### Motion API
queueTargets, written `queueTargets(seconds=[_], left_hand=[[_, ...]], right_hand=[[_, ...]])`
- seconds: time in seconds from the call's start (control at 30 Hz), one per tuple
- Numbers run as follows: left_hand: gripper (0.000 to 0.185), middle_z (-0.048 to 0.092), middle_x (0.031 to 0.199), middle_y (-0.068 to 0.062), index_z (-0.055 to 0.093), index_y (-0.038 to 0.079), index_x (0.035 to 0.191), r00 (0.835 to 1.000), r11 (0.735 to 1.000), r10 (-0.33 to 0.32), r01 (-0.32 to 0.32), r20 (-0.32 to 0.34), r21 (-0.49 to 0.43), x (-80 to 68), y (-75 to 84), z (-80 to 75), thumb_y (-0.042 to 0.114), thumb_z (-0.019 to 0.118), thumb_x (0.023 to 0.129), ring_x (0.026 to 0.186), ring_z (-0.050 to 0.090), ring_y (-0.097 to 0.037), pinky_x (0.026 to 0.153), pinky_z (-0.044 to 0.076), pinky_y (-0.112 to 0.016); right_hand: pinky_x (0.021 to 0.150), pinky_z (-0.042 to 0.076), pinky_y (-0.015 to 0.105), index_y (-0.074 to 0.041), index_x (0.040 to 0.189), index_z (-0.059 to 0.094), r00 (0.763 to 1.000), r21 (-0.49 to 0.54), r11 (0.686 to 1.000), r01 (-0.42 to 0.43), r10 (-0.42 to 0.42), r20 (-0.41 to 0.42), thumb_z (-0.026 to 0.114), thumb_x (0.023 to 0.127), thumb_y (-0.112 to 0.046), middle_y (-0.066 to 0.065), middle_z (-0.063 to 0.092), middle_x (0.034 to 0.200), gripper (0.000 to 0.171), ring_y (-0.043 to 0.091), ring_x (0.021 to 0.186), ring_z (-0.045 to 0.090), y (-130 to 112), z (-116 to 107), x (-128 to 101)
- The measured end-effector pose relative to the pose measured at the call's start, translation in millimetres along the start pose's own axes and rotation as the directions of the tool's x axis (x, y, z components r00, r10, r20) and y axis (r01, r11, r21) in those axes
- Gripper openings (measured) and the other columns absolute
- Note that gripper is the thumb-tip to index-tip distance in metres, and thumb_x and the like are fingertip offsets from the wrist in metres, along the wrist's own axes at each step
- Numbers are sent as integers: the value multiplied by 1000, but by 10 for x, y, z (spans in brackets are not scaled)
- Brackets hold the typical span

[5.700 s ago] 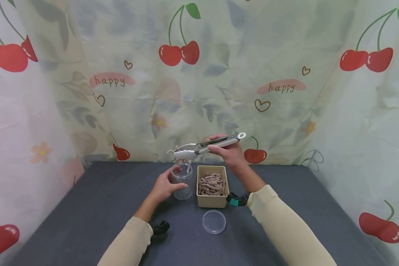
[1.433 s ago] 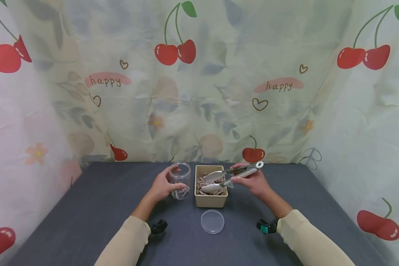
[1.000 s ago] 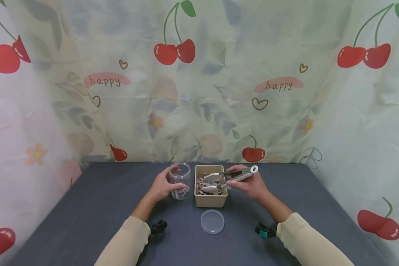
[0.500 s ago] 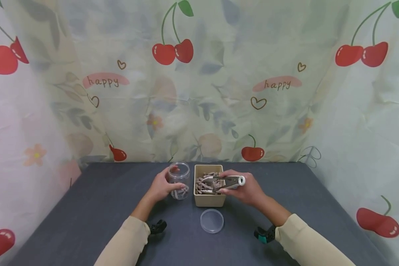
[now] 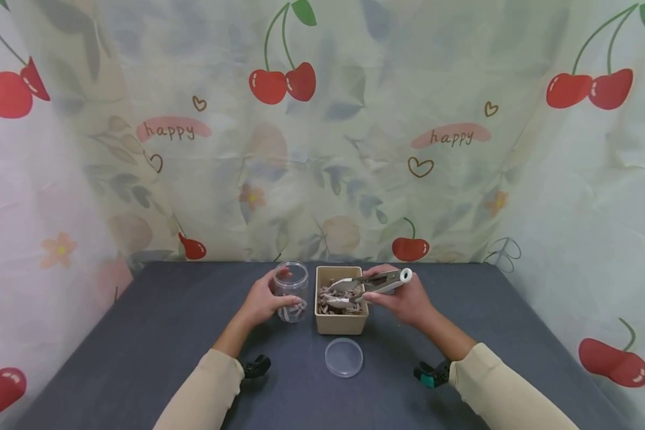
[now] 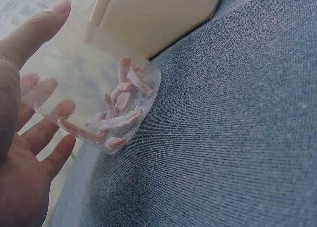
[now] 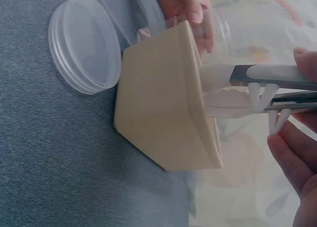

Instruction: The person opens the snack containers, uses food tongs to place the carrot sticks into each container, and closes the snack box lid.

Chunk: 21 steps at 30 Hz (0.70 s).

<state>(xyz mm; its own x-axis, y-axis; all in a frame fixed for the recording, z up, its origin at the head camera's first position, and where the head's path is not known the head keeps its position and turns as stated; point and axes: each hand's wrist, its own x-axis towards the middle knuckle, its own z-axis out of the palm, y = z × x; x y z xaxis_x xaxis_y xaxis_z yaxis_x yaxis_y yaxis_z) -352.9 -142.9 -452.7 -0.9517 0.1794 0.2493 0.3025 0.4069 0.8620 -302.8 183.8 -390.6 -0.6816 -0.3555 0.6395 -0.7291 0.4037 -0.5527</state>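
Observation:
My left hand [image 5: 260,300] holds a clear plastic jar [image 5: 292,276] upright on the table, thumb on the near side and fingers behind. Several pinkish-brown strips [image 6: 116,120] lie at the jar's bottom in the left wrist view. White-and-grey kitchen tongs [image 5: 384,282] are in my right hand [image 5: 408,301], thumb on one arm and fingers on the other. Their white scoop-shaped ends reach down into a beige box [image 5: 341,325] amid a heap of similar strips [image 5: 323,306]. In the right wrist view the box wall hides the tips of the tongs.
A round clear lid [image 5: 344,358] lies on the dark cloth-covered table [image 5: 376,394] in front of the box. The box stands just right of the jar. A cherry-printed curtain [image 5: 344,179] hangs behind the table and along both sides.
Earlier the tongs held strips over the jar's mouth; since then they have moved right into the box. In the last half second their handle end rose and their ends spread slightly.

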Motion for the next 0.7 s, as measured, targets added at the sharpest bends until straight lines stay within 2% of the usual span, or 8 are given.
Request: queueTargets(seconds=[0.1,0.23,0.47,0.57,0.7], left_hand=[[72,57,132,-13,51,9,136,1000,1000,-1,1,-1,0,-2,10,-1,19,86,75,111,57,-26,91,45,-46],[72,58,131,-12,51,8,137,1000,1000,-8,8,-2,5,-2,15,-1,19,86,75,110,57,-26,90,45,-46],[77,58,131,-10,49,6,139,1000,1000,-10,10,-3,12,0,11,-1,23,87,74,111,57,-26,91,45,-46],[77,59,131,-9,49,6,139,1000,1000,-7,7,-3,13,-6,14,-2,22,87,74,111,57,-26,90,45,-46],[75,59,130,-9,50,5,138,1000,1000,0,0,-4,14,-5,12,-2,21,86,75,110,57,-26,90,45,-46]], right_hand=[[64,53,30,-6,107,69,1000,25,1000,-12,12,-13,84,75,-7,10,70,99,35,19,78,67,-21,-41,31],[65,53,29,0,107,69,999,88,995,-50,51,-15,82,75,1,15,69,101,35,26,79,66,-73,-96,63],[62,53,30,9,106,65,993,185,976,-117,121,-10,78,77,7,25,66,100,32,17,72,64,-327,-230,113],[60,53,30,11,106,65,993,218,970,-107,115,-23,77,77,9,27,66,99,32,14,70,64,-317,-253,130],[61,51,25,12,106,64,997,197,978,-63,71,-37,77,76,10,27,66,99,32,12,71,65,-290,-281,153]])
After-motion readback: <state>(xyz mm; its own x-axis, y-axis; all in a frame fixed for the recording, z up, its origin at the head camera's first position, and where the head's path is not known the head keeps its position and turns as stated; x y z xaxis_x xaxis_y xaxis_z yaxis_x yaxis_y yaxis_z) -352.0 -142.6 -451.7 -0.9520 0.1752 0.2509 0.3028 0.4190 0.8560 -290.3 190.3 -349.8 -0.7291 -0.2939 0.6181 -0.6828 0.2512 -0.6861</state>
